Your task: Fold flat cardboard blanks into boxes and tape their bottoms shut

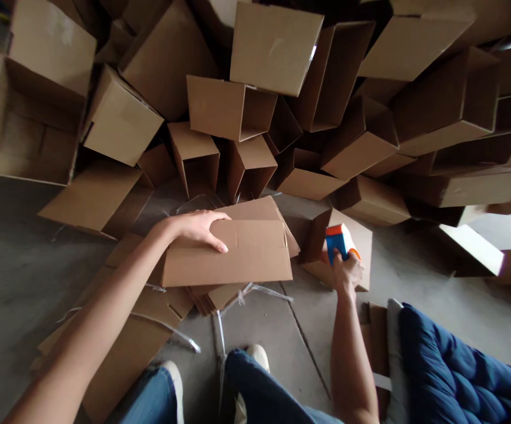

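My left hand (200,228) grips a brown cardboard box (233,259) that lies folded flat in front of me. The thumb presses on its upper face, and the other fingers reach toward the far edge, partly out of sight. Underneath it is a stack of flat cardboard (206,300). In my right hand (348,271) is a blue, orange and white tape dispenser (337,244), raised to the right of the flat box. The fingers are wrapped round its lower end. Just behind the dispenser stands an unfolded cardboard box (361,235).
Many opened boxes (277,47) are heaped across the far side. More flat cardboard (136,347) lies at the lower left, with loose plastic strapping (221,335) on the concrete floor (291,347). A tufted blue cushion (454,365) is at the lower right.
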